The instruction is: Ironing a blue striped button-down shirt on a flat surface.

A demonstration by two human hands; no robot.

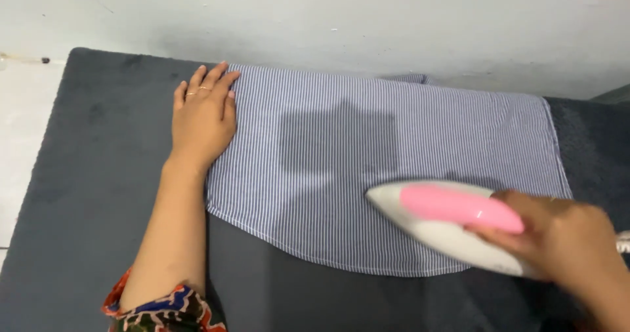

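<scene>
A blue-and-white striped shirt (341, 142) lies spread flat on a dark grey padded surface (98, 174). My left hand (202, 115) rests palm down with fingers together on the shirt's left edge, pinning it to the pad; two thin rings show on its fingers. My right hand (558, 237) grips the handle of a white iron with a pink top (446, 217), whose tip points left and whose sole sits on the lower right part of the shirt. A darker patch shows in the shirt's middle.
A pale wall (328, 17) runs along the far edge of the pad. A white floor or ledge (20, 122) lies to the left. My left sleeve (157, 309) is patterned in red, blue and black.
</scene>
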